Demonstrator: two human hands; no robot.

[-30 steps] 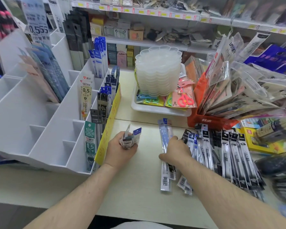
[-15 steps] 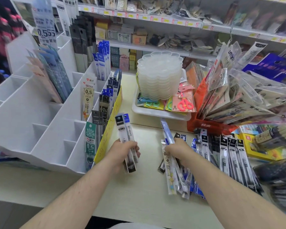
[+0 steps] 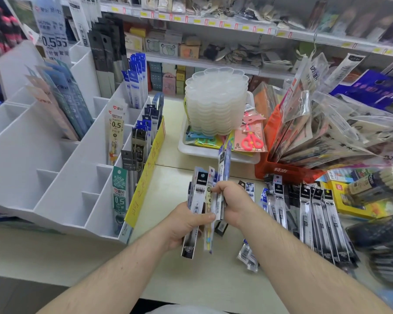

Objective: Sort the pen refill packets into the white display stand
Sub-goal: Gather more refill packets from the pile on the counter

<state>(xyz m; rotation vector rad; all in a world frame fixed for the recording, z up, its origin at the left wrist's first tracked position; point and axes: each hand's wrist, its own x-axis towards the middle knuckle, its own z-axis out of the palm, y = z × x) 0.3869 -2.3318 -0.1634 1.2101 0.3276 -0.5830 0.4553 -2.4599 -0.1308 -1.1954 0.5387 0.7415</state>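
Both hands meet over the middle of the table around one upright bundle of pen refill packets [image 3: 200,189]. My left hand [image 3: 186,223] grips the bundle from below left, thumb across its front. My right hand [image 3: 234,200] pinches the packets from the right, among them a taller blue-topped one. The white display stand [image 3: 55,177] rises on the left; several of its slots hold refill packets [image 3: 119,196], others stand bare. More black-topped refill packets [image 3: 315,223] lie fanned on the table at the right.
A white tray [image 3: 191,148] carries a stack of clear plastic palettes [image 3: 216,103] and packs of scissors. A red basket [image 3: 288,173] of bagged stationery stands at the right, a yellow box [image 3: 354,207] beside it. Store shelves run along the back.
My right hand lifted packets off the table pile and carried them left to my left hand. The two hands, apart before, now hold one bundle together.
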